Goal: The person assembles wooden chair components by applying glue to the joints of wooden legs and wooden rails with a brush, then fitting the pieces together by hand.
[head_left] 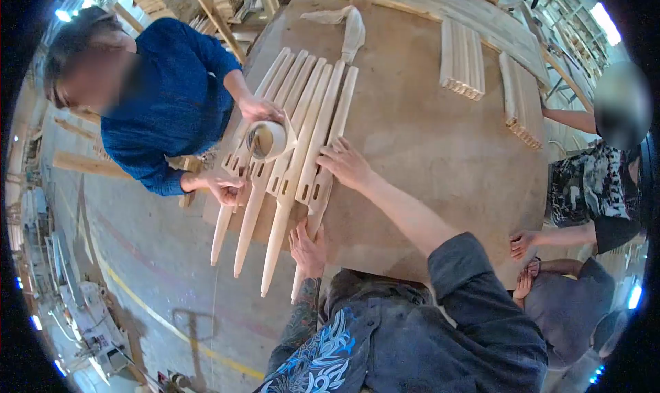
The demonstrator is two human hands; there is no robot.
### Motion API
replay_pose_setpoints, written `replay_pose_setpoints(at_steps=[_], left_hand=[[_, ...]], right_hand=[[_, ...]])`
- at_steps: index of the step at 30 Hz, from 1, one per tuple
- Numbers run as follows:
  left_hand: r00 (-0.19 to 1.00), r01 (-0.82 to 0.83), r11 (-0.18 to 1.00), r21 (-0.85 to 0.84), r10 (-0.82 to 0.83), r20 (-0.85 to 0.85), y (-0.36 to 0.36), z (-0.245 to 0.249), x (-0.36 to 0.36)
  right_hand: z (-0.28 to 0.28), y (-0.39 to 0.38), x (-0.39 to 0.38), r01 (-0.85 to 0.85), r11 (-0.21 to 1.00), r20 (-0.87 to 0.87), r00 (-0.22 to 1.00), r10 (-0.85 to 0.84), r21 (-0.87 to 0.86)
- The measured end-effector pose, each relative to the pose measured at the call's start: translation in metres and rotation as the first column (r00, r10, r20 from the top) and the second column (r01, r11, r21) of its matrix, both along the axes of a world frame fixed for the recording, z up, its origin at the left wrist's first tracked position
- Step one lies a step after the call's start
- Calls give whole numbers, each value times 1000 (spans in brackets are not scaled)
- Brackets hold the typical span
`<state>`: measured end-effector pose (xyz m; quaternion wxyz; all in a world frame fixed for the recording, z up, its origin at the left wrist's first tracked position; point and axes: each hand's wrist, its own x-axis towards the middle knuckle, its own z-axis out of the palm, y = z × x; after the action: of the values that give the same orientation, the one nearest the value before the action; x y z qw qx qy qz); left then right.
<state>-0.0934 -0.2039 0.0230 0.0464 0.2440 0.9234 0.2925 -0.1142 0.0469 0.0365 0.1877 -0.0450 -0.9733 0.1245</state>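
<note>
Several pale wooden legs (297, 162) with slots and tapered ends lie side by side, their tips past the table edge. My left hand (308, 248) is closed around the tapered part of the rightmost wooden leg (342, 104). Higher up on that same leg, my right hand (346, 163) lies across it, fingers bent over its far side. Opposite me, a person's hand (261, 109) holds a roll of tape (267, 140) above the legs. That person's other hand (227, 189) is at the slotted part of the leftmost legs.
On the brown worktable (405, 138), two stacks of wooden strips (462, 59) (520, 101) lie at the far right. A crumpled clear plastic piece (353, 32) is at the back. Two other people stand by the right edge. Concrete floor (158, 255) and machinery (96, 331) show at left.
</note>
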Motion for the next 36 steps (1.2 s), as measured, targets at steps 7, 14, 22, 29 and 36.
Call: replay_pose_setpoints(at_steps=[7, 14, 22, 29, 36], left_hand=[[936, 321, 942, 96, -331, 119, 7, 34, 22], [945, 164, 982, -98, -185, -271, 141, 19, -77], [998, 63, 962, -265, -65, 1, 163, -1, -69], [905, 404, 908, -114, -414, -94, 140, 18, 17], [598, 802, 594, -63, -798, 76, 227, 27, 83]], right_hand=[[24, 45, 114, -179, 982, 443, 877, 183, -51], [5, 60, 286, 87, 994, 533, 845, -36, -71], [-7, 61, 353, 328, 940, 475, 844, -247, -94], [2, 60, 382, 242, 970, 479, 849, -225, 27], [2, 62, 402, 237, 966, 462, 871, -165, -101]])
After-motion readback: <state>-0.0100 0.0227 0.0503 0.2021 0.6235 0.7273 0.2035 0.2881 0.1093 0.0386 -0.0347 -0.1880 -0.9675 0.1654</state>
